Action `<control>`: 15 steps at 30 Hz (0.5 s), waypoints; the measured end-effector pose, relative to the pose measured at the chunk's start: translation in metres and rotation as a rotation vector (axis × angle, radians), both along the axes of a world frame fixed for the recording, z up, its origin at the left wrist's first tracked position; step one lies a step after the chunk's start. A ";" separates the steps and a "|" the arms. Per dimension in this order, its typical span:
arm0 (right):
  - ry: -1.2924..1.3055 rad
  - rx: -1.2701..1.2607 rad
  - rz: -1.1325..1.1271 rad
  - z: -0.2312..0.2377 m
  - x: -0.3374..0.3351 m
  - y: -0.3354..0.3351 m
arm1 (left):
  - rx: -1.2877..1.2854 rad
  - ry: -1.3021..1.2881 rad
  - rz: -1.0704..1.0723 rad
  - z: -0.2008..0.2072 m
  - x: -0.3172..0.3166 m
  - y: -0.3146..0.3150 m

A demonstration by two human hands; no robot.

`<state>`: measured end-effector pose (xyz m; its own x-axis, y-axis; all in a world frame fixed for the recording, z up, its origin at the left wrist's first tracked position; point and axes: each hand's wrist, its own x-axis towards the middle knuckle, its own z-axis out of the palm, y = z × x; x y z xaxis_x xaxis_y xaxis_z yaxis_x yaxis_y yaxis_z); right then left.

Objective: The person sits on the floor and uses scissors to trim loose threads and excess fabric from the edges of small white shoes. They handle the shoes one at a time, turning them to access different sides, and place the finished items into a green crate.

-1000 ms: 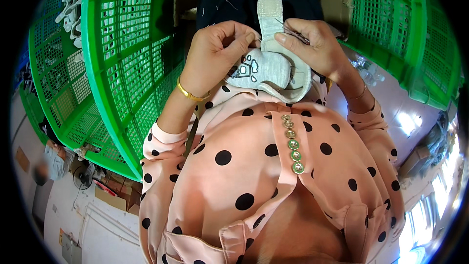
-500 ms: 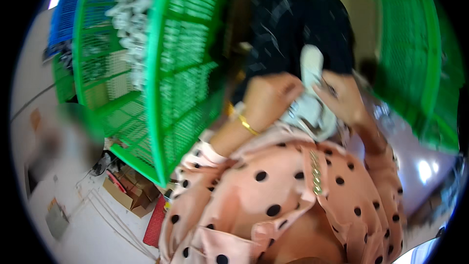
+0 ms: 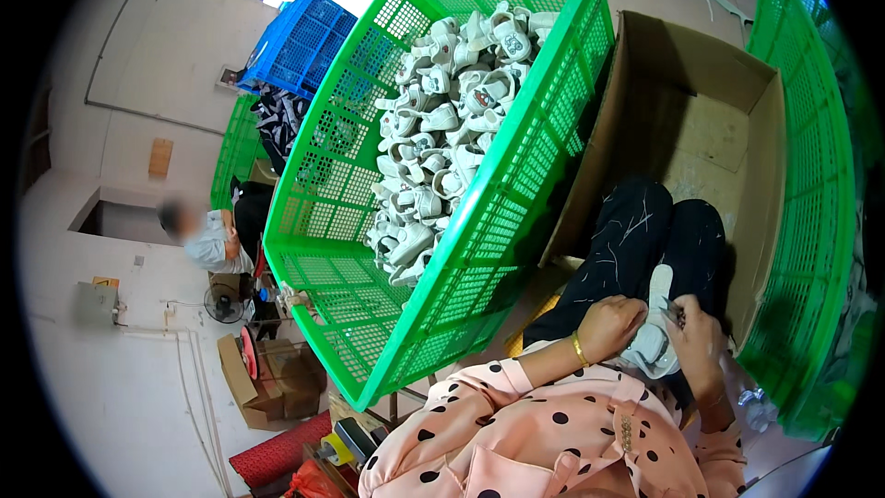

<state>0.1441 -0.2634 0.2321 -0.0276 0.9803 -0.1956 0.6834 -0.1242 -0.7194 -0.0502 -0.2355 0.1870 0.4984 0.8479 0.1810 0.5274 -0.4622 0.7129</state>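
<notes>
A small white shoe upper point(image 3: 653, 350) lies in my lap, its pale tongue-like strip point(image 3: 660, 286) pointing away from me. My left hand point(image 3: 610, 325) is closed at its left edge, fingers curled and pinched. On the other side my right hand point(image 3: 696, 341) is closed around a small grey metal tool point(image 3: 672, 311), which looks like thread snips, held against the upper. Its full shape is hidden by the fingers. Loose white thread ends cling to my dark trousers point(image 3: 636, 221).
Left of me stands a big green plastic basket point(image 3: 525, 249) heaped with white shoe uppers point(image 3: 433, 148). A cardboard box point(image 3: 774, 175) is ahead, and another green basket point(image 3: 816, 221) borders it on the right. Farther left, a person point(image 3: 217, 240) sits near a fan point(image 3: 223, 302) and a blue crate point(image 3: 300, 41).
The view has swung left, so the basket of uppers and the seated person show more fully. Both hands stay at the white upper in my lap.
</notes>
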 end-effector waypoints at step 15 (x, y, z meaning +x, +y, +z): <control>-0.714 0.437 0.544 0.036 0.013 0.038 | 0.168 -0.024 0.041 0.033 0.003 0.017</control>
